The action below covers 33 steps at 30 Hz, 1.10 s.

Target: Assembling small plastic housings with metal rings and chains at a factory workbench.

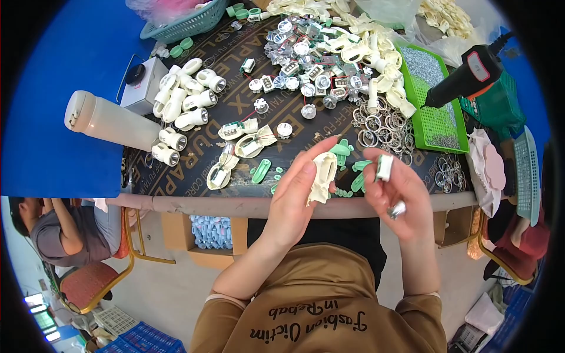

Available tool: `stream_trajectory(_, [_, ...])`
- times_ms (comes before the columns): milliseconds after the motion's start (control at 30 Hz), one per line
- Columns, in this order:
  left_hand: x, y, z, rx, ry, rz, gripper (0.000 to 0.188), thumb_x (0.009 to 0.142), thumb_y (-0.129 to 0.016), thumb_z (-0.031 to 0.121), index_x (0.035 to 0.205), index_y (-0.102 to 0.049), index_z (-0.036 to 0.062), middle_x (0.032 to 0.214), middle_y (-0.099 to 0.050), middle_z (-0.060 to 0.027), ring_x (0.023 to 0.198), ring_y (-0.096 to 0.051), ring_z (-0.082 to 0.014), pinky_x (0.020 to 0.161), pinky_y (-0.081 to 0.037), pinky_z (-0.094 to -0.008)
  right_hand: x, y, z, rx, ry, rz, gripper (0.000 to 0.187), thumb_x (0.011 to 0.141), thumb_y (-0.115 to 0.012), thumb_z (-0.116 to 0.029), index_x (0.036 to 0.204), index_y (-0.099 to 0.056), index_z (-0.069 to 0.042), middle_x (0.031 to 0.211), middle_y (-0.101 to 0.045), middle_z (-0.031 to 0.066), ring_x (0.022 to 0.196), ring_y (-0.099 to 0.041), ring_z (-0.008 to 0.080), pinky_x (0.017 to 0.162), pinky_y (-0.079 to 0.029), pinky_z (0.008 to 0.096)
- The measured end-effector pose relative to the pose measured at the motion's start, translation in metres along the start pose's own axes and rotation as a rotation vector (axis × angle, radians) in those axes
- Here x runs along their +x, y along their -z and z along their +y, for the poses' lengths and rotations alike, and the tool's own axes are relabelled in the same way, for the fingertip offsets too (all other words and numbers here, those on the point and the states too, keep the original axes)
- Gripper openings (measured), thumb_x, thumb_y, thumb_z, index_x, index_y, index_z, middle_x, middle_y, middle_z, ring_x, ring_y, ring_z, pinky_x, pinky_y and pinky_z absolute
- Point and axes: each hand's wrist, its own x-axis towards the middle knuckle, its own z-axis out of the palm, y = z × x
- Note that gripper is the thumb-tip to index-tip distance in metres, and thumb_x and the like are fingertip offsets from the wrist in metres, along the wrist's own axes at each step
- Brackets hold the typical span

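My left hand [289, 199] holds up a cream plastic shell half [323, 175], its hollow side in view. In my right hand [410, 197], between thumb and fingers, is a small white-and-green circuit module [384, 167]. A shiny lamp reflector [396, 209] sits lower against the same palm. Both hands are over the table's near edge, a little apart. Green plastic pieces [341, 150] lie just beyond them. To the left rest open shell halves [254, 145] with modules laid in them, and a green oval part [261, 170].
Cream flashlights [192, 101] are grouped at the left, beside a white bottle [112, 120]. Loose modules and reflectors [312, 76] heap up at the back. Metal rings [382, 132] lie near a lime-green basket [419, 126] of small metal pieces. A black electric screwdriver [465, 76] hangs over it.
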Motion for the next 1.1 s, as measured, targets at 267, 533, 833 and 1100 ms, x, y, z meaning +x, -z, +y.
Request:
stream_trajectory(267, [-0.002,0.009,-0.006,0.146,-0.1,-0.212,0.04,0.093,-0.041,0.016,0.13,-0.04,0.0004,0.107,-0.04,-0.0036,0.096,-0.043,-0.0106,0.083,-0.035,-0.0218,-0.006,-0.024,0.023,-0.679,0.141,0.059,0.026,0.089,-0.049,-0.011,0.113,-0.053,-0.003,0.101,-0.055,0.0043,0.084,-0.052,0.0122,0.076,-0.043,0.0233])
stream_trajectory(533, [-0.014,0.012,-0.002,0.311,-0.138,-0.31,0.045,0.084,-0.048,-0.002,0.129,-0.041,0.0002,0.113,-0.042,-0.0076,0.107,-0.044,-0.0147,0.091,-0.037,-0.0265,-0.002,-0.032,0.018,-0.916,0.359,0.054,0.028,0.087,-0.054,-0.025,0.097,-0.057,0.001,0.097,-0.046,0.007,0.086,-0.046,0.0141,0.076,-0.038,0.0245])
stream_trajectory(833, [-0.019,0.017,-0.011,0.139,-0.246,-0.176,0.039,0.078,-0.057,-0.006,0.117,-0.048,-0.0034,0.114,-0.045,-0.009,0.108,-0.048,-0.0186,0.09,-0.043,-0.0303,-0.004,-0.044,0.014,-1.277,0.605,0.163,0.031,0.065,-0.069,-0.003,0.094,-0.06,-0.006,0.076,-0.056,0.0055,0.069,-0.052,0.0206,0.057,-0.041,0.0292])
stream_trajectory(1100, [-0.023,0.017,-0.009,0.177,-0.308,-0.117,0.042,0.074,-0.063,-0.009,0.113,-0.05,-0.0044,0.11,-0.047,-0.0095,0.103,-0.052,-0.0187,0.086,-0.048,-0.0299,0.002,-0.044,0.006,-1.404,0.685,0.074,0.021,0.059,-0.074,-0.007,0.077,-0.064,-0.006,0.073,-0.061,0.0031,0.066,-0.054,0.0205,0.058,-0.043,0.0303])
